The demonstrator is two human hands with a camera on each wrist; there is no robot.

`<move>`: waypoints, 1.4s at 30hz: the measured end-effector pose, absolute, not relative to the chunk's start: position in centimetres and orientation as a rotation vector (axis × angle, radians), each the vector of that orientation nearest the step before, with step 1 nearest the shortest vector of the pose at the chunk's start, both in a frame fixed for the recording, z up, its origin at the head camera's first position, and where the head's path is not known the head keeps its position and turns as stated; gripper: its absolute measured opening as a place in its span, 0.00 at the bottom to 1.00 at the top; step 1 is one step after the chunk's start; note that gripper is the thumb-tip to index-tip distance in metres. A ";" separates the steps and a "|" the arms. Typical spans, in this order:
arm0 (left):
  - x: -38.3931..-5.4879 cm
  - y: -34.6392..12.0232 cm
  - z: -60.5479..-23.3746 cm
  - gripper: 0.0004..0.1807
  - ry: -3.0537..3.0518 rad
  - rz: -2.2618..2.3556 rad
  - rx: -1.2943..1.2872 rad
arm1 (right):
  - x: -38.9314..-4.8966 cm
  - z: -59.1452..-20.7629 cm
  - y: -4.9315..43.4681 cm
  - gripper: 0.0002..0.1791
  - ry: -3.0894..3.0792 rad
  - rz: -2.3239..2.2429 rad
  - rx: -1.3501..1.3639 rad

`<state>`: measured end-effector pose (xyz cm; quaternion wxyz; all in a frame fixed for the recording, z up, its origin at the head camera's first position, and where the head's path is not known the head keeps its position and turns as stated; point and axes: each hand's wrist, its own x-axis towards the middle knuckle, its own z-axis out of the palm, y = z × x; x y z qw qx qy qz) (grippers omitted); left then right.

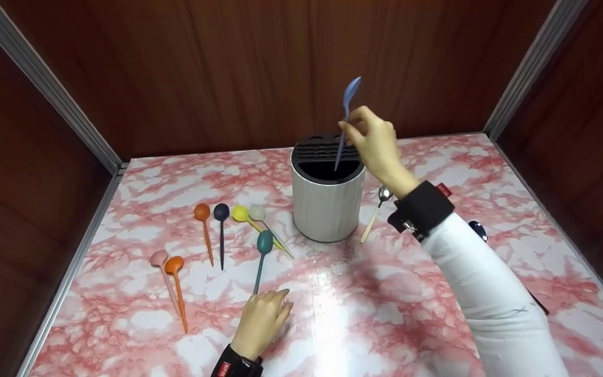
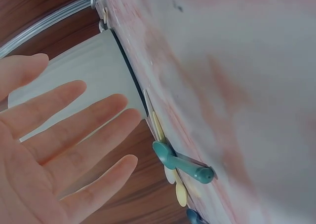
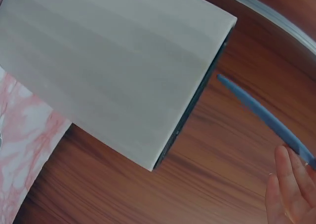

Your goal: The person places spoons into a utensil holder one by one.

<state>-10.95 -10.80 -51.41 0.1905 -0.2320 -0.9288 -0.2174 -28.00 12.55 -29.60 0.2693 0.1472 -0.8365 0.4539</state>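
Observation:
My right hand pinches a blue spoon by its handle, bowl upward. The handle's lower end points down over the wide opening of a white utensil holder with a black slotted top. From the right wrist view, that handle tip sits just beyond the holder's rim, and the spoon's bowl is out of frame. Down at the front, my left hand is held low with nothing in it, fingers extended in the left wrist view. Closest to it is a teal spoon on the table.
Left of the holder lie an orange spoon, a navy one, a yellow spoon and a pale grey one. Farther forward are a pink spoon and another orange one. A metal spoon lies right of the holder. Wooden panels enclose the table.

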 end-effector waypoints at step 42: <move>-10.7 -11.1 -51.4 0.10 -2.617 -0.644 -0.656 | -29.7 -35.2 11.7 0.10 -2.533 0.928 0.411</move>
